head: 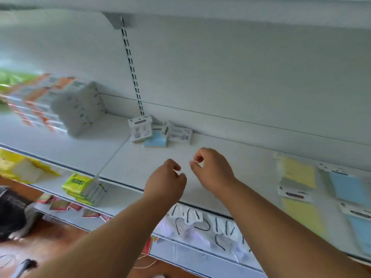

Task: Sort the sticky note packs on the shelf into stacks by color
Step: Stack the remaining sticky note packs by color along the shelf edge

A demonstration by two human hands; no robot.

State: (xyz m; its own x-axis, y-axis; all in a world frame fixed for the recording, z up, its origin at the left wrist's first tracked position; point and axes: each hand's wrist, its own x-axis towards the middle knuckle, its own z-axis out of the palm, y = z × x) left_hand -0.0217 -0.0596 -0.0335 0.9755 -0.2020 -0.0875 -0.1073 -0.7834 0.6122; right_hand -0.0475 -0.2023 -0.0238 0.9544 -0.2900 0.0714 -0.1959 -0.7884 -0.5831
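Head view: both bare hands — left hand, right hand — are hovering over the white metal shelf, fingers loosely curled, holding nothing. Behind them is lying a blue sticky note pack; right, yellow packs.

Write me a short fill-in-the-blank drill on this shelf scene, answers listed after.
1. Both hands, left hand and right hand, hold ____.
2. The pack lying flat between two white-carded packs at the shelf's back is ____.
3. On the right, the yellow packs lie to the ____ of the blue packs.

Answers: nothing; blue; left
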